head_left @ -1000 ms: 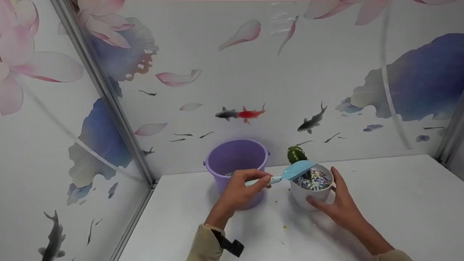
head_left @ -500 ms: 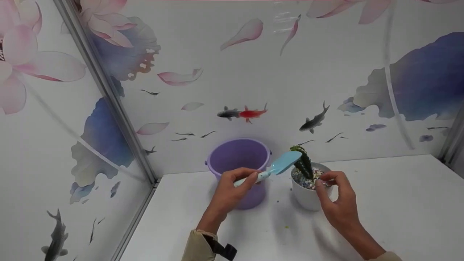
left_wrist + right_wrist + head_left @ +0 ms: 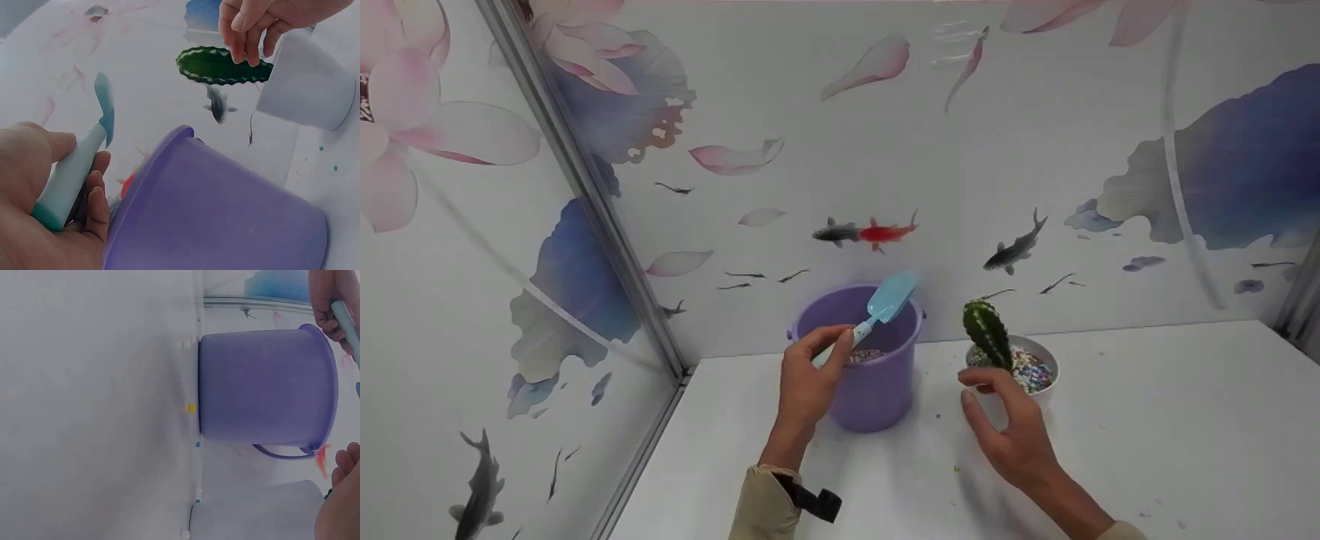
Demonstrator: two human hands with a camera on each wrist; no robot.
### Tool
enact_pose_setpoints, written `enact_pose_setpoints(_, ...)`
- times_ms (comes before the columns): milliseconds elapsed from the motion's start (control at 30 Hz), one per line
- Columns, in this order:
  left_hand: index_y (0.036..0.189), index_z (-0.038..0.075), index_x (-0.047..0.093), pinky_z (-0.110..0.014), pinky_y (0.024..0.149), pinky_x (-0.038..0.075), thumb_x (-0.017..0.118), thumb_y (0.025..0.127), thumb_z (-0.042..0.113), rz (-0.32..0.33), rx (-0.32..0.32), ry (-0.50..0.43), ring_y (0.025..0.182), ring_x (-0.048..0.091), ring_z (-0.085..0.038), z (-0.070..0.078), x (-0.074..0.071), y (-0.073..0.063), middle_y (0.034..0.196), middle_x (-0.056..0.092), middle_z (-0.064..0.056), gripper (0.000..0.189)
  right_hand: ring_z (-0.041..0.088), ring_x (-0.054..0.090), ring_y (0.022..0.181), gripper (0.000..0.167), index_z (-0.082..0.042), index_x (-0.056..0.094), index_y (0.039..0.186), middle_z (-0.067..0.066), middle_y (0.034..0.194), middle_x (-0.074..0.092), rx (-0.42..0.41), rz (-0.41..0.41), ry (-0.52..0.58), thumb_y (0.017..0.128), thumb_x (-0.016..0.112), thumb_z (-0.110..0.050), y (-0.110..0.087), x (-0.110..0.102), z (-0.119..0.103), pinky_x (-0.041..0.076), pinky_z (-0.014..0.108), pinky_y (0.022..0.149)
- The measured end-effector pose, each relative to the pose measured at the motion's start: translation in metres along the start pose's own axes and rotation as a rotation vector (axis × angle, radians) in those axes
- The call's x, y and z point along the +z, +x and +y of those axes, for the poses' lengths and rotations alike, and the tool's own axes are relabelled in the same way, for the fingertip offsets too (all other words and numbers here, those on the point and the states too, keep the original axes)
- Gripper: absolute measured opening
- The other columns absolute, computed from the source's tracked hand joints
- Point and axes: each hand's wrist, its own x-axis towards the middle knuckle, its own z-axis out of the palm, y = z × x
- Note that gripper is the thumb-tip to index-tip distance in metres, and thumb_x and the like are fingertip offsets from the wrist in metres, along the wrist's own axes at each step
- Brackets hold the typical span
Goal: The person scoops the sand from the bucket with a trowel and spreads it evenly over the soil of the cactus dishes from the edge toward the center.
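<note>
In the head view my left hand (image 3: 808, 382) grips the pale handle of a small light-blue trowel (image 3: 892, 297). The trowel's blade points up and away, over the mouth of a purple bucket (image 3: 874, 397). Grainy material (image 3: 867, 355) shows inside the bucket. My right hand (image 3: 1014, 435) holds nothing, its fingers loosely bent, in front of a white pot (image 3: 309, 84). A green cactus (image 3: 987, 331) leans left in the pot among multicoloured pebbles (image 3: 1033, 373). The right hand hides part of the pot in the head view.
Bucket and pot stand on a white table (image 3: 1177, 420) near the back wall (image 3: 780, 67), printed with fish and petals. A few loose pebbles, one of them yellow (image 3: 192, 408), lie on the table. A metal-edged side panel (image 3: 427, 315) stands at left.
The trowel has moved left from above the pot to above the bucket. My right hand has let go of the pot, touched near its pebbles, and shifted left and nearer me.
</note>
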Motion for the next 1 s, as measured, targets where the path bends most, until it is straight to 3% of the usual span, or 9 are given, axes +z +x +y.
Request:
enact_pose_setpoints(267,0.121,0.020,0.081,-0.043,0.103,0.060,0.074,0.105,0.035,0.095,0.025,0.157,0.118,0.073,-0.017,-0.006,-0.009,0.006,0.120,0.080,0.002,0.023,0.014,0.064,0.134,0.047,-0.026,0.060,0.148,-0.010,0.146,0.065,0.062,-0.135,0.116,0.104,0.073,-0.011,0.008,0.027,-0.003,0.054,0.023,0.108)
enact_pose_setpoints(433,0.119,0.018,0.081,-0.041,0.099,0.062,0.073,0.106,0.034,0.075,0.011,0.227,0.110,0.074,-0.016,-0.008,-0.016,0.012,0.116,0.080,0.001,0.022,0.017,0.045,0.155,0.065,-0.026,0.037,0.165,-0.006,0.169,0.043,0.172,-0.276,0.139,0.109,0.068,-0.031,0.017,0.039,-0.008,0.050,0.042,0.120)
enact_pose_setpoints(567,0.118,0.018,0.081,-0.039,0.094,0.063,0.072,0.106,0.034,0.039,-0.011,0.255,0.103,0.076,-0.016,-0.008,-0.020,0.015,0.113,0.080,-0.001,0.022,0.026,0.029,0.165,0.080,-0.019,0.019,0.173,0.002,0.179,0.024,0.210,-0.353,0.185,0.110,0.065,-0.039,0.026,0.049,-0.012,0.041,0.054,0.126)
enact_pose_setpoints(667,0.118,0.017,0.081,-0.040,0.094,0.062,0.072,0.106,0.035,0.029,-0.017,0.273,0.102,0.075,-0.016,-0.007,-0.022,0.017,0.113,0.080,-0.001,0.023,0.029,0.026,0.167,0.084,-0.015,0.012,0.174,0.007,0.180,0.020,0.220,-0.343,0.224,0.111,0.062,-0.040,0.033,0.059,-0.016,0.038,0.059,0.127)
enact_pose_setpoints(1000,0.120,0.017,0.079,-0.050,0.109,0.057,0.070,0.107,0.038,-0.039,-0.009,0.352,0.128,0.071,-0.026,-0.005,-0.026,0.019,0.119,0.080,-0.002,0.027,0.030,0.025,0.167,0.080,-0.018,0.011,0.175,0.010,0.179,0.024,0.386,-0.186,0.366,0.114,0.054,-0.047,0.052,0.082,-0.010,0.031,0.060,0.130)
